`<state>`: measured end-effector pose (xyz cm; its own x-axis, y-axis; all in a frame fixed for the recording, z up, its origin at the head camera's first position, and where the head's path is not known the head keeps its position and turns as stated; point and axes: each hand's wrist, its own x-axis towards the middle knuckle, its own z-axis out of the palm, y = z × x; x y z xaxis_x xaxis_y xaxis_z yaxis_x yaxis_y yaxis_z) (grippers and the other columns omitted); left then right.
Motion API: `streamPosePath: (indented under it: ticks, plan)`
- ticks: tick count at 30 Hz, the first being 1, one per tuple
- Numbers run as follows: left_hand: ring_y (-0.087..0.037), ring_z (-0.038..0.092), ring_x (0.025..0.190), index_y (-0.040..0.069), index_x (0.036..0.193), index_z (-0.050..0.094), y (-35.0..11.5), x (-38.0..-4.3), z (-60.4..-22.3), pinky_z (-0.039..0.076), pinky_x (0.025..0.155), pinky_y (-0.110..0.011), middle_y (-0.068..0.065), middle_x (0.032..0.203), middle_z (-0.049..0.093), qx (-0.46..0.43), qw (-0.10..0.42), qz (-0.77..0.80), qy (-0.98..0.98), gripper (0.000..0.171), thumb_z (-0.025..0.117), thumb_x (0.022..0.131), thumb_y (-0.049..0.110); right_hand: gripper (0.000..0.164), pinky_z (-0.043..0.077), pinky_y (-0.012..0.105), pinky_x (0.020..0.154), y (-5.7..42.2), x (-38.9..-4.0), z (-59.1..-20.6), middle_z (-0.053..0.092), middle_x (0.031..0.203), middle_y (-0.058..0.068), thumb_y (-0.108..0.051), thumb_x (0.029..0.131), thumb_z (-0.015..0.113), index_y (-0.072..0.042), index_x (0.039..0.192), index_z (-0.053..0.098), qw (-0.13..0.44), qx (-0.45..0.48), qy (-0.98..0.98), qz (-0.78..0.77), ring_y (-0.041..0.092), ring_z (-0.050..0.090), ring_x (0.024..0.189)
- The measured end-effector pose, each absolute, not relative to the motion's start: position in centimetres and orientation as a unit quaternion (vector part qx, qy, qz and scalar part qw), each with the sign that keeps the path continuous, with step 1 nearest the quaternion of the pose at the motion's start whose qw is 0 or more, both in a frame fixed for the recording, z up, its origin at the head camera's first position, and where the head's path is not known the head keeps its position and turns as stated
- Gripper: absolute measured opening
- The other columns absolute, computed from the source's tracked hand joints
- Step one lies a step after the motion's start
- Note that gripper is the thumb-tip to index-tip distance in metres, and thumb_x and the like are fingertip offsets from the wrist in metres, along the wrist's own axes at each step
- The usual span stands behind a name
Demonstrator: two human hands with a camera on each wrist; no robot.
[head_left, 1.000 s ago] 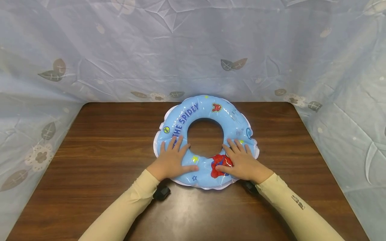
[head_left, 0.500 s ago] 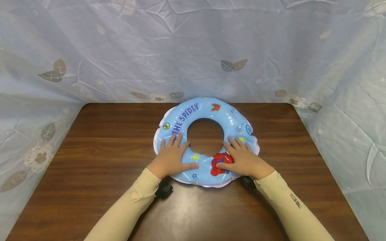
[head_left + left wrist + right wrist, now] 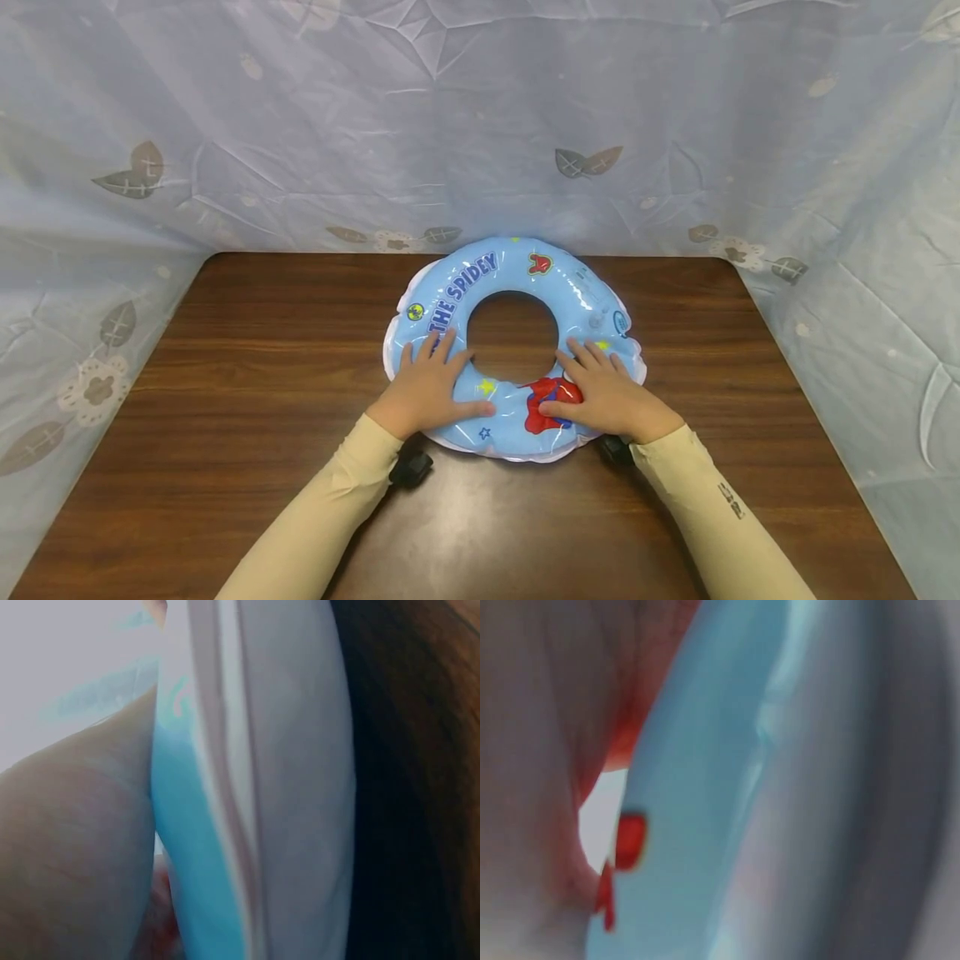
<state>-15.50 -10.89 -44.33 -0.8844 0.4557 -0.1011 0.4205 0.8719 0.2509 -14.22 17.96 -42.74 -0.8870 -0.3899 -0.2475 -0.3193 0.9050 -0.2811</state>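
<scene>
An inflated blue swim ring [image 3: 517, 267] with a pale scalloped edge lies on the brown table, printed with "THE SPIDEY", stars and a red figure. On its near left part rests my left hand [image 3: 423, 392], fingers spread and thumb pointing inward. My right hand [image 3: 611, 396] lies flat on the near right part, its thumb over the red print. Close up in the left wrist view, the palm side sits against the ring's blue top [image 3: 187, 825], with the whitish underside below. The right wrist view shows that hand against the blue vinyl [image 3: 682, 787] too.
The wood-grain table [image 3: 262, 333] extends around the ring on all sides. A pale blue patterned curtain [image 3: 495, 108] hangs behind the far edge and along both sides. Black wrist cameras [image 3: 411, 468] sit under the forearms.
The ring's far edge dipped slightly and then rose a little, while its near edge shifted slightly away from me. Both hands stay on it in nearly the same spots.
</scene>
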Motion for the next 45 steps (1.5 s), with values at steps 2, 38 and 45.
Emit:
streamPosePath:
  ticks: [2, 38, 45]
  plan:
    - [-0.040, 0.017, 0.141, 0.023, 0.144, 0.041, -10.9, -15.5, -44.3, 0.014, 0.105, -0.068, -0.014, 0.156, 0.020, 0.227, 0.078, 0.114, 0.964, 0.099, 0.040, 0.070, 0.088, 0.100, 0.012, 0.066, 0.107, 17.9, -14.2, -42.7, 0.018, 0.157, 0.014, -0.079, 0.075, 0.049, -0.015, 0.150, 0.030, 0.150, -0.184, 0.964, -0.119, 0.041, 0.013, 0.141]
    - [-0.040, 0.009, 0.143, 0.022, 0.148, 0.034, -10.7, -14.8, -45.2, 0.011, 0.106, -0.069, -0.014, 0.158, 0.013, 0.229, 0.068, 0.095, 0.966, 0.099, 0.034, 0.073, 0.087, 0.100, 0.010, 0.067, 0.107, 18.0, -13.4, -44.0, 0.014, 0.158, 0.015, -0.078, 0.077, 0.046, -0.013, 0.151, 0.026, 0.126, -0.190, 0.967, -0.110, 0.040, 0.010, 0.142]
    - [-0.040, 0.016, 0.141, 0.020, 0.144, 0.042, -10.9, -14.9, -45.3, 0.013, 0.107, -0.067, -0.015, 0.156, 0.020, 0.241, 0.006, 0.103, 0.965, 0.098, 0.040, 0.072, 0.086, 0.099, 0.010, 0.067, 0.107, 18.2, -13.4, -43.9, 0.015, 0.158, 0.014, -0.077, 0.078, 0.047, -0.013, 0.150, 0.027, 0.103, -0.201, 0.968, -0.111, 0.040, 0.011, 0.142]
